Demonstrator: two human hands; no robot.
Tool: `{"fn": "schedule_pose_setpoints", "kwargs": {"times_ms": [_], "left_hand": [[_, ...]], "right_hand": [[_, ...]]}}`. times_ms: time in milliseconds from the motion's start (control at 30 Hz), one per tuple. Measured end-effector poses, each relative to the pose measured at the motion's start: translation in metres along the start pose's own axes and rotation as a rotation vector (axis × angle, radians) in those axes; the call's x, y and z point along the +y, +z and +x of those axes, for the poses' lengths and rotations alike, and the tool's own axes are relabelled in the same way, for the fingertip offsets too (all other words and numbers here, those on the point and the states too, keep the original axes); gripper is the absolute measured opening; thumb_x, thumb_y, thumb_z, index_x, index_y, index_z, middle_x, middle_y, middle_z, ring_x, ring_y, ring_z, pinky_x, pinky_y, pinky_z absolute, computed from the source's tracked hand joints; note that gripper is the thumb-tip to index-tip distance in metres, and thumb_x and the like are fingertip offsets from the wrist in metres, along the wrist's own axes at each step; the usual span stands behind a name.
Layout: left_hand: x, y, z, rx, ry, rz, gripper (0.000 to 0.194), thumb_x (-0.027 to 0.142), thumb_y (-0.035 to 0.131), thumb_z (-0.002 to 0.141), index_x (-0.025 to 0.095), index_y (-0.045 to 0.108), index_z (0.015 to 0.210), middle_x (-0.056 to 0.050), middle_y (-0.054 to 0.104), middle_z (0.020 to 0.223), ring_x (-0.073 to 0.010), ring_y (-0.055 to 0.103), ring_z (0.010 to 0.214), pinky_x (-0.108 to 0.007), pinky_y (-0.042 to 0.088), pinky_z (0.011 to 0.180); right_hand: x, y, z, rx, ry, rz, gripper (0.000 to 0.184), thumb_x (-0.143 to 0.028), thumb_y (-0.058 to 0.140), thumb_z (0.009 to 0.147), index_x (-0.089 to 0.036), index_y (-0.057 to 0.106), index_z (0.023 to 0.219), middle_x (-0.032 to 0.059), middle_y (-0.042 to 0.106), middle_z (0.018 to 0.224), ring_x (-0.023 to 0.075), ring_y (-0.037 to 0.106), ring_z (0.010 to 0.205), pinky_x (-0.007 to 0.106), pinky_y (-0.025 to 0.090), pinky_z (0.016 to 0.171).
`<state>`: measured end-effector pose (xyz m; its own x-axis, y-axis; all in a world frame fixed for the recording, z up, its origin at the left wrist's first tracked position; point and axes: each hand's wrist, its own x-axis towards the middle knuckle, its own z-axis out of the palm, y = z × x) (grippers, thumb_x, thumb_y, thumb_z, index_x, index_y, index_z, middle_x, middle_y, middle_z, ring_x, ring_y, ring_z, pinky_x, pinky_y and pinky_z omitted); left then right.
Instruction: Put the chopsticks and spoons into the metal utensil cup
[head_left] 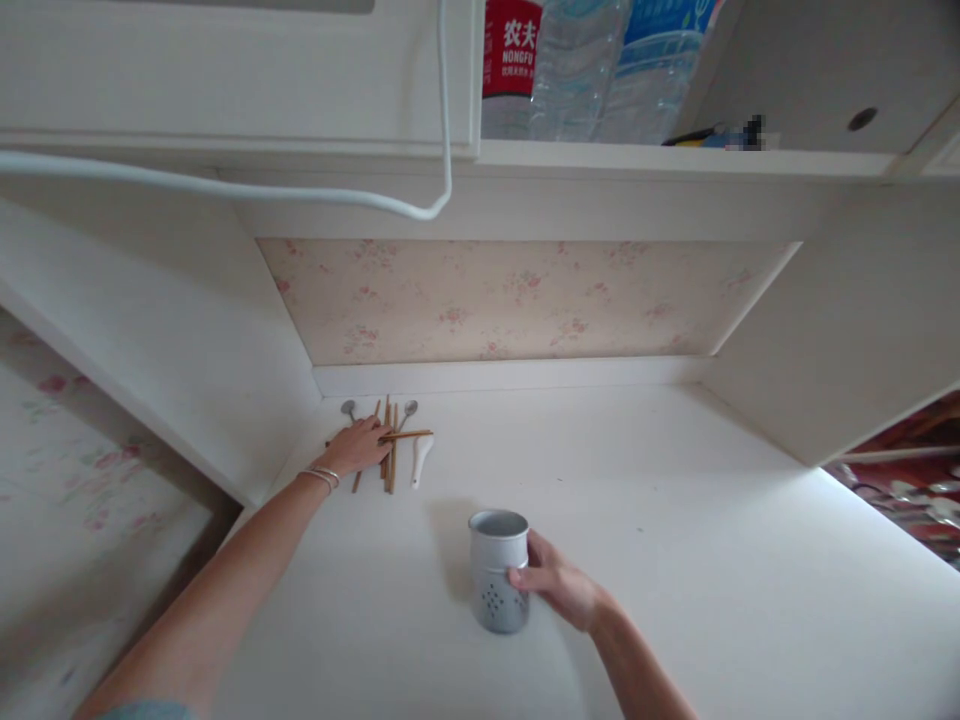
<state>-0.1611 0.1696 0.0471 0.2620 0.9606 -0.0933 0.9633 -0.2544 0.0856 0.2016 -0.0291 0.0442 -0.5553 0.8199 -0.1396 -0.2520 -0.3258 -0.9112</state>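
My right hand [559,580] grips the side of a grey metal utensil holder [499,590] with small holes in its wall, thumb in front. It stands upright on the white tabletop [600,460]. Farther left, my left hand [358,447] reaches over a group of wooden chopsticks [393,465], fingers curled at them. A crosswise chopstick [411,434] sticks out to the right from beneath its fingers. Close around lie a white spoon [421,460] and two metal spoons, one to the right [409,408] and one to the left [348,408]. The fingertips are partly hidden.
White side panels [832,320] and a floral back wall [510,300] enclose the tabletop. Overhead, a shelf [675,160] carries plastic bottles [577,70]. A white cable [300,192] hangs below the upper cabinet door [225,80].
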Motion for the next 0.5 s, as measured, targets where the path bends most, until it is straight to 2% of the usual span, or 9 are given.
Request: {"fn": "schedule_pose_setpoints", "kwargs": {"times_ms": [100, 200, 233, 367, 500], "left_hand": [[0.006, 0.003, -0.002, 0.033, -0.025, -0.004, 0.047, 0.052, 0.046, 0.087, 0.025, 0.064, 0.120, -0.013, 0.056, 0.127, -0.0323, 0.054, 0.116, -0.041, 0.042, 0.095], [0.011, 0.006, -0.008, 0.072, -0.050, -0.014, 0.049, 0.058, 0.043, 0.088, 0.025, 0.066, 0.117, -0.014, 0.056, 0.127, -0.0342, 0.052, 0.117, -0.045, 0.041, 0.095], [0.012, 0.007, -0.010, 0.084, -0.059, -0.019, 0.050, 0.059, 0.042, 0.088, 0.025, 0.066, 0.117, -0.014, 0.055, 0.128, -0.0348, 0.051, 0.119, -0.046, 0.041, 0.096], [0.015, 0.012, -0.018, 0.118, -0.094, -0.048, 0.044, 0.052, 0.038, 0.092, 0.028, 0.064, 0.118, -0.012, 0.055, 0.131, -0.0339, 0.049, 0.122, -0.047, 0.039, 0.097], [0.018, 0.017, -0.022, 0.137, -0.123, -0.067, 0.037, 0.043, 0.044, 0.090, 0.027, 0.064, 0.117, -0.011, 0.056, 0.130, -0.0331, 0.049, 0.121, -0.048, 0.037, 0.099]], "right_hand": [[-0.020, 0.001, 0.034, 0.175, -0.137, -0.213, 0.067, -0.034, 0.084, 0.068, -0.019, 0.055, 0.126, 0.0094, 0.066, 0.119, 0.0267, 0.058, 0.112, 0.042, 0.042, 0.097], [-0.034, -0.006, 0.081, 0.446, -0.185, -0.401, 0.068, -0.035, 0.084, 0.065, -0.018, 0.053, 0.123, 0.0100, 0.068, 0.113, 0.0254, 0.063, 0.103, 0.041, 0.049, 0.090], [-0.037, -0.009, 0.099, 0.501, -0.193, -0.434, 0.070, -0.035, 0.085, 0.064, -0.017, 0.052, 0.123, 0.0109, 0.068, 0.113, 0.0255, 0.064, 0.101, 0.041, 0.050, 0.087], [-0.046, -0.021, 0.166, 0.594, -0.243, -0.536, 0.068, -0.032, 0.084, 0.060, -0.017, 0.053, 0.119, 0.0107, 0.068, 0.115, 0.0255, 0.064, 0.102, 0.041, 0.050, 0.089], [-0.053, -0.024, 0.216, 0.677, -0.268, -0.668, 0.068, -0.031, 0.085, 0.057, -0.018, 0.056, 0.117, 0.0100, 0.067, 0.116, 0.0283, 0.062, 0.108, 0.042, 0.047, 0.093]]}}
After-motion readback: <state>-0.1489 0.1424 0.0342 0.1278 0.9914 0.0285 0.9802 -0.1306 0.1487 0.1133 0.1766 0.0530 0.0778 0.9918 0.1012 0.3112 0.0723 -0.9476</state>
